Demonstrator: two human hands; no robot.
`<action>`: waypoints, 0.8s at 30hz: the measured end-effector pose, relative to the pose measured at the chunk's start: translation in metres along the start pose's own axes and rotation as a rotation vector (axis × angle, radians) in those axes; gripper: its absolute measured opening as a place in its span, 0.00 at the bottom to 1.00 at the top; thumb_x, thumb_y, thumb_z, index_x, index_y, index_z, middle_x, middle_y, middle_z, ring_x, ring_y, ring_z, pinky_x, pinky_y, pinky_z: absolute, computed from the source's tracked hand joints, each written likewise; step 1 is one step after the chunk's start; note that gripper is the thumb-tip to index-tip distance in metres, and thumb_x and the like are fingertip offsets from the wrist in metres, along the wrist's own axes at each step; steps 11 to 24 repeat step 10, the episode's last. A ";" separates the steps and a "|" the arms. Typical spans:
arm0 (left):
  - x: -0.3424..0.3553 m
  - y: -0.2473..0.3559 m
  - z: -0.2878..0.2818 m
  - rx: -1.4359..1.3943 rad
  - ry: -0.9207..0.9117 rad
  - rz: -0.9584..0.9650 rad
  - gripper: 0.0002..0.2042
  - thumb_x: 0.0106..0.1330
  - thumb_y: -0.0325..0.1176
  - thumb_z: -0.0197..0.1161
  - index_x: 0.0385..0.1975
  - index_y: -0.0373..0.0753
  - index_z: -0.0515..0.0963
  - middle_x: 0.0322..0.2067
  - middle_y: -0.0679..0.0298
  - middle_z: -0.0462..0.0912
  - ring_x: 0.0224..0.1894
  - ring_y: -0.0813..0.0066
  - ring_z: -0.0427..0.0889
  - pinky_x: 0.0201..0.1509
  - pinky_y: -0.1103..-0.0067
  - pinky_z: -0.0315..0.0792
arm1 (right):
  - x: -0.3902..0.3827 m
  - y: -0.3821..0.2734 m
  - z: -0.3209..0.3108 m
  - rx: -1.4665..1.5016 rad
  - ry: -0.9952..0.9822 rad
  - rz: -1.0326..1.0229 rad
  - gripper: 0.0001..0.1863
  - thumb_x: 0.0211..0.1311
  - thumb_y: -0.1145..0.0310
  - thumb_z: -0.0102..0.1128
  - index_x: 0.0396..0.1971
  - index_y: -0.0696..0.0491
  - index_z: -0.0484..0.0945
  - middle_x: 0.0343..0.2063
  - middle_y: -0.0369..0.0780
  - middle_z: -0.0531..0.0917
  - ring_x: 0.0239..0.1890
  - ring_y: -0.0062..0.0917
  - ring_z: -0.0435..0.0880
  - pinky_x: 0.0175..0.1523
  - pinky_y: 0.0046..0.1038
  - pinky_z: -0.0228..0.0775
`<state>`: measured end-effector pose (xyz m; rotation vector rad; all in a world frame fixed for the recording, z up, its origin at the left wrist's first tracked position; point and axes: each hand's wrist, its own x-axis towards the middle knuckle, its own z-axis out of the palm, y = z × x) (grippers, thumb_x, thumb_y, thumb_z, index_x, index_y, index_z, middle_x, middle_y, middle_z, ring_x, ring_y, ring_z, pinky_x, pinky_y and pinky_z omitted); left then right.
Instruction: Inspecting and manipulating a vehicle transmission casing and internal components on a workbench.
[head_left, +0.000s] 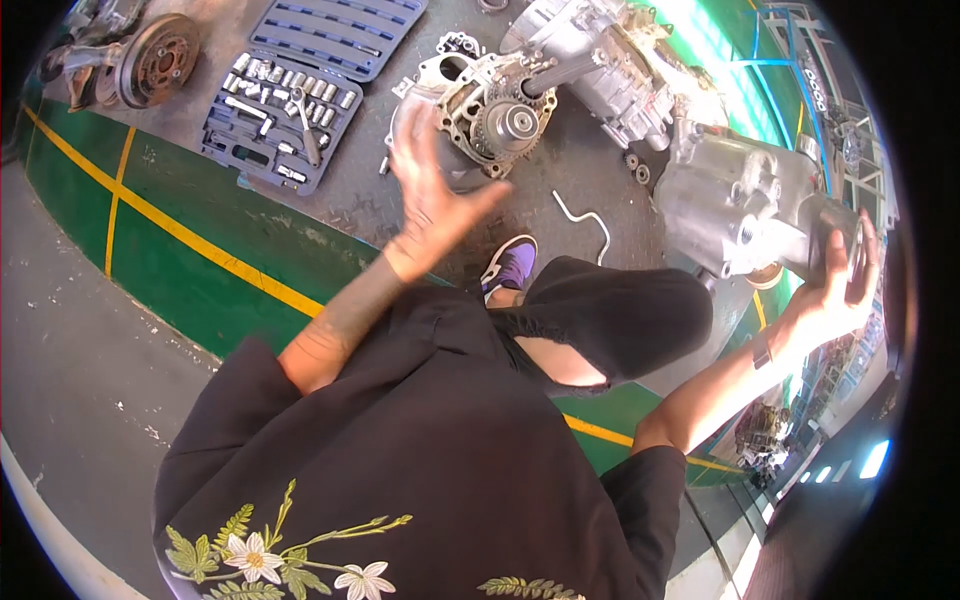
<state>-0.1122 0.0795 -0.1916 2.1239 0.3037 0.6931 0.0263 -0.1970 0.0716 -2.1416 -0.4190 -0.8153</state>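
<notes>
My left hand, a little blurred, is held over the floor with thumb and fingers spread and nothing in it. Beside its fingers lies an opened gearbox with its gears and a toothed ring showing. Off to the right, my right hand is closed round the outer end of a silver metal gearbox housing, its fingertips over the far edge. Its palm side is partly hidden. Between my hands, a thin bent metal tube lies on the floor.
An open blue socket set case with a ratchet lies at left. A rusty brake disc stands far left. Another gearbox casing lies ahead, with small gears beside it. My shoe rests near the bent tube.
</notes>
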 end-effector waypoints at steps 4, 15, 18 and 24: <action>0.030 -0.015 0.001 0.060 -0.093 0.139 0.57 0.32 0.43 0.83 0.65 0.32 0.56 0.61 0.47 0.65 0.65 0.48 0.61 0.68 0.57 0.54 | -0.015 0.049 0.004 -0.337 0.058 0.081 0.21 0.50 0.68 0.71 0.45 0.60 0.82 0.41 0.44 0.85 0.43 0.27 0.83 0.52 0.26 0.73; 0.051 -0.024 0.049 -0.114 -0.193 0.146 0.43 0.41 0.45 0.78 0.59 0.36 0.68 0.49 0.53 0.78 0.54 0.56 0.76 0.61 0.63 0.67 | -0.048 0.097 -0.019 -0.280 0.064 0.383 0.28 0.45 0.69 0.79 0.48 0.61 0.79 0.41 0.42 0.85 0.42 0.25 0.82 0.54 0.25 0.72; 0.051 -0.024 0.049 -0.114 -0.193 0.146 0.43 0.41 0.45 0.78 0.59 0.36 0.68 0.49 0.53 0.78 0.54 0.56 0.76 0.61 0.63 0.67 | -0.048 0.097 -0.019 -0.280 0.064 0.383 0.28 0.45 0.69 0.79 0.48 0.61 0.79 0.41 0.42 0.85 0.42 0.25 0.82 0.54 0.25 0.72; 0.051 -0.024 0.049 -0.114 -0.193 0.146 0.43 0.41 0.45 0.78 0.59 0.36 0.68 0.49 0.53 0.78 0.54 0.56 0.76 0.61 0.63 0.67 | -0.048 0.097 -0.019 -0.280 0.064 0.383 0.28 0.45 0.69 0.79 0.48 0.61 0.79 0.41 0.42 0.85 0.42 0.25 0.82 0.54 0.25 0.72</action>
